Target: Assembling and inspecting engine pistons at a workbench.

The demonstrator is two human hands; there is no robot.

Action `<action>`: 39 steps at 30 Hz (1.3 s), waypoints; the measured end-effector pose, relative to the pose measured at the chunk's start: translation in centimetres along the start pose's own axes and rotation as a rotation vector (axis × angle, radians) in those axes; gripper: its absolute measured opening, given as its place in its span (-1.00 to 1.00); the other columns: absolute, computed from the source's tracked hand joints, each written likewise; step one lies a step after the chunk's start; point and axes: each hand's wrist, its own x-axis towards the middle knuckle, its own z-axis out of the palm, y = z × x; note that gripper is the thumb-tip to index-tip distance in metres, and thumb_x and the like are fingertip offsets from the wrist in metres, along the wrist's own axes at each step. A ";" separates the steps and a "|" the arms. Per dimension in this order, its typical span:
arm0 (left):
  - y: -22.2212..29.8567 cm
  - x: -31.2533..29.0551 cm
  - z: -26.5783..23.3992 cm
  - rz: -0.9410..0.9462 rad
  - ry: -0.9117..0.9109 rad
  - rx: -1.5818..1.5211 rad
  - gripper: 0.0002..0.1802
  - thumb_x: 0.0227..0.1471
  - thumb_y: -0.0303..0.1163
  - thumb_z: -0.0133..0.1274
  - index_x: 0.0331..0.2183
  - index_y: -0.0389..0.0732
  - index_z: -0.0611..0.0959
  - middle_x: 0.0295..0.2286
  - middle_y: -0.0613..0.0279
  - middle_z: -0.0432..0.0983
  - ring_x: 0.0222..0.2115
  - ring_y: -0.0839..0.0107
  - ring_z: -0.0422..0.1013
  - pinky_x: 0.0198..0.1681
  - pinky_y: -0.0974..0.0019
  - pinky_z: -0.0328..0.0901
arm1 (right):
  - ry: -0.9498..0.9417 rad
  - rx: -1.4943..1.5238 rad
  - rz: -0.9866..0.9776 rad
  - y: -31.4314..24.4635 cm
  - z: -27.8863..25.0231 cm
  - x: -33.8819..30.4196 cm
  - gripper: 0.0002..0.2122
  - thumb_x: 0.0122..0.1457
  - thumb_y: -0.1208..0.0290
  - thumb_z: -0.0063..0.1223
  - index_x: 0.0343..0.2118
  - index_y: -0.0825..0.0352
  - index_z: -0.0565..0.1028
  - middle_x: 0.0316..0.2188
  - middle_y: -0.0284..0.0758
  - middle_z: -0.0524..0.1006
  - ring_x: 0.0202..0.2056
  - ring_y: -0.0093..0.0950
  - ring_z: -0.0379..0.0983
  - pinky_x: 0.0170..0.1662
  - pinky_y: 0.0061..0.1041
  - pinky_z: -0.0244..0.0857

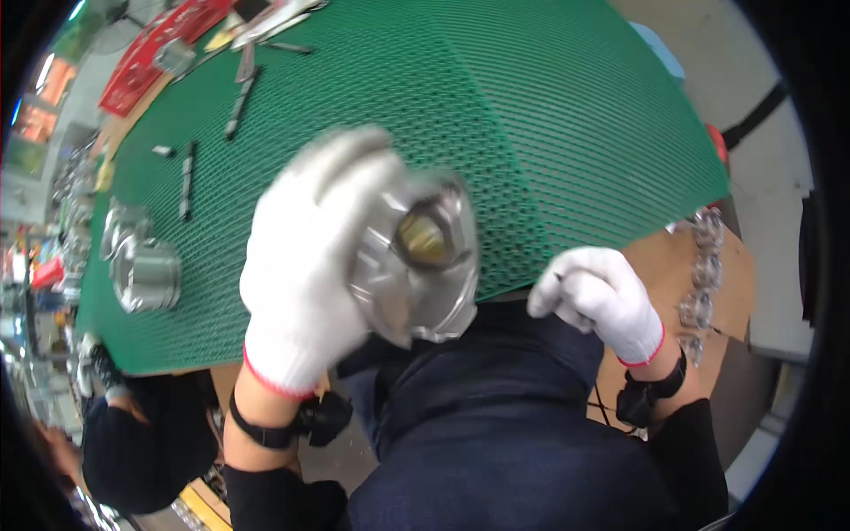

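My left hand, in a white knit glove with a red cuff, is closed around a shiny silver metal piston. The piston is tilted, with its hollow side and a yellowish patch inside turned up; motion blurs its upper edge. My right hand, gloved the same way, is off the table's near edge with its fingers curled in. A small dark spot shows by its fingertips, too small to name. To the left, another silver piston stands on the green ribbed mat, with a further metal part behind it.
Dark rods and a marker-like tool lie on the mat's left side. A red rack stands at the far left. Several metal parts line a cardboard sheet at right. Another person is at lower left.
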 end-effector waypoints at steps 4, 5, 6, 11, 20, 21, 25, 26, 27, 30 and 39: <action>4.4 0.5 1.7 0.181 -0.103 0.288 -0.49 -0.26 -0.40 0.15 -0.14 -0.25 0.54 -0.15 0.11 0.47 -0.12 0.13 0.43 0.00 0.07 0.32 | 0.015 -0.285 -0.248 -0.6 0.7 1.3 -0.77 0.18 0.34 -0.07 -0.37 0.38 0.57 -0.47 -0.23 0.59 -0.41 -0.41 0.55 -0.27 -0.49 0.39; 4.6 0.5 1.5 0.140 -0.116 0.285 -0.48 -0.27 -0.40 0.14 -0.13 -0.25 0.53 -0.15 0.12 0.47 -0.11 0.15 0.42 0.00 0.07 0.32 | 0.037 -0.263 -0.241 -0.7 0.9 1.6 -0.77 0.19 0.34 -0.06 -0.37 0.39 0.57 -0.48 -0.23 0.58 -0.43 -0.43 0.53 -0.29 -0.50 0.38; 4.6 0.6 1.3 0.099 -0.130 0.287 -0.47 -0.27 -0.40 0.13 -0.12 -0.24 0.52 -0.14 0.14 0.47 -0.10 0.17 0.41 0.00 0.08 0.32 | 0.054 -0.240 -0.238 -0.8 1.2 2.0 -0.77 0.19 0.34 -0.04 -0.36 0.40 0.57 -0.50 -0.23 0.57 -0.45 -0.45 0.52 -0.32 -0.51 0.37; 4.5 1.7 2.5 0.125 -0.112 0.288 -0.51 -0.27 -0.41 0.12 -0.16 -0.25 0.52 -0.17 0.12 0.48 -0.15 0.15 0.44 -0.02 0.08 0.33 | 0.147 -0.314 -0.276 -0.8 1.3 3.5 -0.80 0.17 0.35 0.02 -0.33 0.39 0.58 -0.55 -0.21 0.54 -0.54 -0.47 0.48 -0.45 -0.51 0.34; 2.8 7.6 3.0 -0.025 -0.525 0.280 -0.69 -0.13 -0.34 0.11 -0.24 -0.15 0.60 -0.34 0.13 0.56 -0.30 0.05 0.51 -0.26 0.12 0.43 | 0.170 -1.007 -0.702 -1.8 0.9 3.5 -0.84 -0.09 0.37 0.17 -0.67 0.28 0.44 -0.74 -0.30 0.38 -0.69 -0.26 0.35 -0.61 -0.34 0.21; 2.7 8.2 3.1 -0.059 -0.601 0.318 -0.69 -0.10 -0.32 0.09 -0.23 -0.14 0.62 -0.34 0.12 0.56 -0.29 0.07 0.51 -0.24 0.11 0.43 | 0.139 -1.150 -0.707 -2.2 0.8 3.4 -0.81 -0.02 0.30 0.16 -0.64 0.26 0.47 -0.73 -0.32 0.40 -0.69 -0.30 0.39 -0.62 -0.37 0.27; 1.7 9.3 2.8 -0.120 -0.709 0.317 -0.69 -0.07 -0.33 0.05 -0.20 -0.11 0.62 -0.34 0.12 0.57 -0.27 0.08 0.51 -0.23 0.11 0.44 | 0.102 -1.090 -0.713 -1.9 0.5 3.6 -0.83 0.04 0.29 0.12 -0.53 0.27 0.54 -0.67 -0.28 0.48 -0.63 -0.28 0.46 -0.55 -0.38 0.35; 1.3 9.0 2.6 -0.109 -0.651 0.230 -0.68 -0.08 -0.35 0.04 -0.20 -0.11 0.62 -0.33 0.11 0.56 -0.25 0.07 0.51 -0.22 0.10 0.43 | 0.144 -0.870 -0.755 -2.0 -0.1 3.8 -0.86 0.04 0.32 0.11 -0.50 0.29 0.56 -0.64 -0.25 0.50 -0.60 -0.27 0.48 -0.53 -0.37 0.35; 1.0 8.4 2.3 -0.090 -0.595 0.148 -0.67 -0.10 -0.38 0.04 -0.19 -0.10 0.62 -0.31 0.11 0.56 -0.24 0.07 0.50 -0.20 0.10 0.42 | 0.205 -0.802 -0.715 -2.9 -0.2 3.2 -0.89 0.02 0.38 0.10 -0.47 0.30 0.56 -0.60 -0.23 0.53 -0.55 -0.26 0.50 -0.48 -0.36 0.36; -1.5 5.3 1.0 -0.135 -0.293 -0.095 -0.48 -0.15 -0.46 0.15 -0.04 -0.17 0.53 -0.26 0.13 0.52 -0.22 0.14 0.51 -0.14 0.19 0.40 | 0.297 -0.812 -0.544 -2.5 -0.6 3.4 -0.89 0.07 0.40 0.07 -0.43 0.31 0.56 -0.57 -0.24 0.55 -0.51 -0.29 0.53 -0.42 -0.36 0.39; -3.2 -9.1 -3.2 -0.382 -0.196 0.192 -0.21 -0.11 -0.49 0.17 0.16 -0.39 0.25 -0.31 -0.03 0.54 -0.36 0.05 0.50 -0.29 0.15 0.40 | 0.568 -1.095 -0.928 -5.8 0.4 11.6 -0.51 0.07 0.50 0.07 0.12 0.13 0.36 -0.12 -0.12 0.50 -0.30 -0.21 0.54 -0.19 -0.37 0.47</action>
